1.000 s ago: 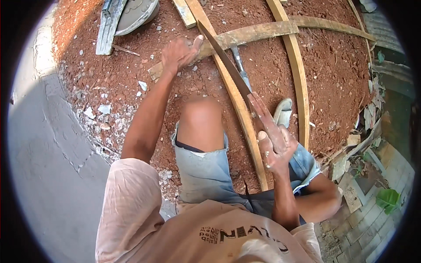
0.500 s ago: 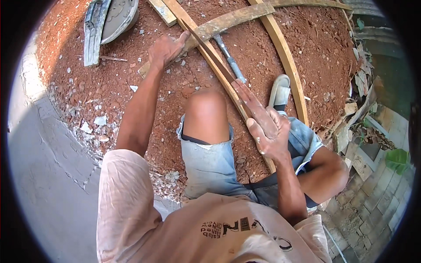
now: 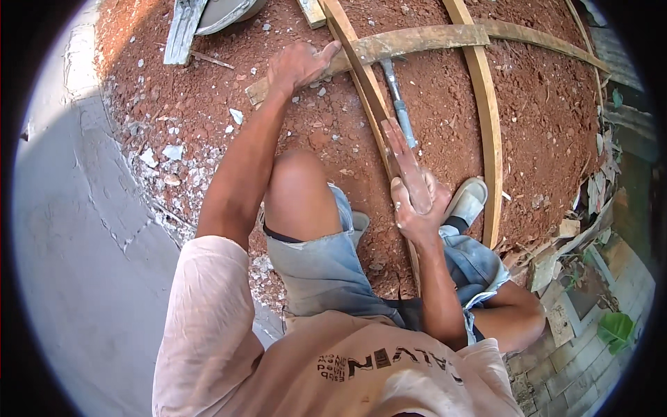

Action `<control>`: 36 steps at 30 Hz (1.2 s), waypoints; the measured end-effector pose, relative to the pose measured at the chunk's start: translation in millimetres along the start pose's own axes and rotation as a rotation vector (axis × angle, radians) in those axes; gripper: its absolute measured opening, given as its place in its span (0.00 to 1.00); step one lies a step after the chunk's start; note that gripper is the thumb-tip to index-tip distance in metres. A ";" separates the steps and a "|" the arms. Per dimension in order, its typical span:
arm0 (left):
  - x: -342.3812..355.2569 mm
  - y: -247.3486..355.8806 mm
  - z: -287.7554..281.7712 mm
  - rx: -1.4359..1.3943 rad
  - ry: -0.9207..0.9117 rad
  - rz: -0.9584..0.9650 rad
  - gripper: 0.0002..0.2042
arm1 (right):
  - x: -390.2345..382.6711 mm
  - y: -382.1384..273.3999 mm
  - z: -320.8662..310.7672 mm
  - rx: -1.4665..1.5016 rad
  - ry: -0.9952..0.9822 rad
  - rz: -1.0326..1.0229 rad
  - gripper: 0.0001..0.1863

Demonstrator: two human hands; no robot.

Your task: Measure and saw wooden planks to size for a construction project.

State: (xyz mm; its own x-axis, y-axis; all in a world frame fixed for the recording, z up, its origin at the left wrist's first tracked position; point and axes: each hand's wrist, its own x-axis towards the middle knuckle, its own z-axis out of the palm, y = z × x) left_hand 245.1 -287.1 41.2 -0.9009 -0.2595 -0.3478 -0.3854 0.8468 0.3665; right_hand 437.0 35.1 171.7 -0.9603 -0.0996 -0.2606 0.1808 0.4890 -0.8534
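Note:
My right hand [image 3: 420, 208] is wrapped round the reddish handle of a handsaw [image 3: 403, 158]. Its thin blade, seen nearly edge-on, runs up and away to the weathered wooden plank [image 3: 406, 43], close to my left hand. That left hand [image 3: 299, 67] grips the plank near its left end, thumb along the upper side. The plank lies crosswise over a long wooden batten [image 3: 374, 97] beneath the saw. A hammer [image 3: 399, 111] with a blue-grey handle lies on the soil just right of the blade, its head partly hidden by the plank.
Another long batten [image 3: 486, 125] curves down the right side, near my sandalled foot [image 3: 469, 198]. A grey mortar pan [image 3: 229, 14] and a wooden float [image 3: 184, 31] sit at the upper left. Smooth grey cement [image 3: 83, 208] borders the red soil; paving blocks [image 3: 577, 361] lie lower right.
My right hand has moved slightly down, and the saw has drawn back toward me along the cut line. My left hand stays on the plank. The whole view has shifted, with the scene sliding right and up.

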 end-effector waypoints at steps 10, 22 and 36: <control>2.1 4.5 8.9 0.049 0.088 0.027 0.48 | 33.1 -24.8 -2.9 -0.097 -0.021 -0.200 0.20; 1.0 9.8 0.1 0.084 0.034 -0.015 0.50 | 80.7 -12.0 46.9 0.040 0.184 -0.333 0.29; 6.2 -1.3 16.3 0.041 0.171 0.028 0.38 | 95.6 25.7 60.3 0.162 -0.044 -0.010 0.31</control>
State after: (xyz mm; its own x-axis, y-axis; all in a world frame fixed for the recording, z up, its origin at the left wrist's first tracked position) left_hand 243.2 -282.3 24.5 -0.9333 -0.3078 -0.1848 -0.3544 0.8721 0.3373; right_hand 362.7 -14.1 97.6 -0.9526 -0.1433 -0.2684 0.2068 0.3424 -0.9165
